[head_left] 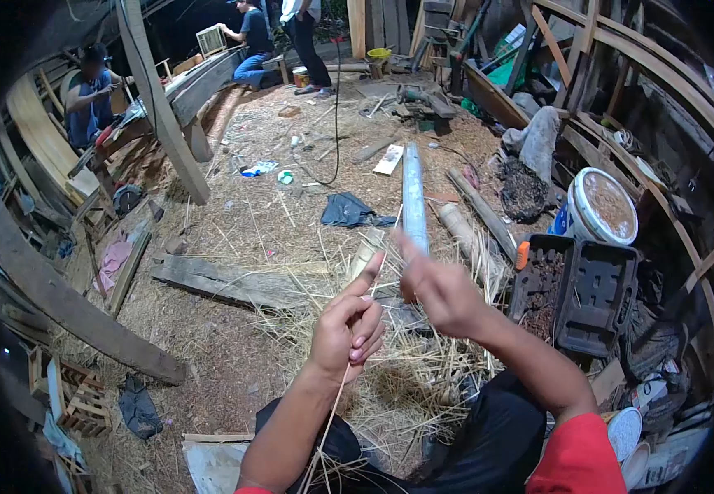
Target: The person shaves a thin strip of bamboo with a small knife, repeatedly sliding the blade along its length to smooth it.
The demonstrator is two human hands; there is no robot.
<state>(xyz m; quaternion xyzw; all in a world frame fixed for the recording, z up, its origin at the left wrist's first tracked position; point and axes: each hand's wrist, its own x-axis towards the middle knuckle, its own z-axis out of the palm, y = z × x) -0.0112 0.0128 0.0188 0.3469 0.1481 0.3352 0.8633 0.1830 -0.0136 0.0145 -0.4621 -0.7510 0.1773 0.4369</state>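
My left hand (347,329) is closed around a thin, pale strip (336,407) that looks like split bamboo. The strip's lower part trails down past my wrist to a loose bunch of similar strips (322,468) by my lap. My left index finger points up and away from me. Close beside it, to the right, is my right hand (446,296), curled and smeared by motion; whether it holds anything is hidden. Beyond my hands a long grey pole (414,198) lies pointing away from me. A cut bamboo length (366,252) lies just past my left fingertips.
Shavings and strips litter the ground. On my right are an open black case (600,288) and a white bucket (606,206). A weathered plank (233,281) lies ahead left, near a leaning post (159,107). Several people are farther back, one seated (93,99) at a bench.
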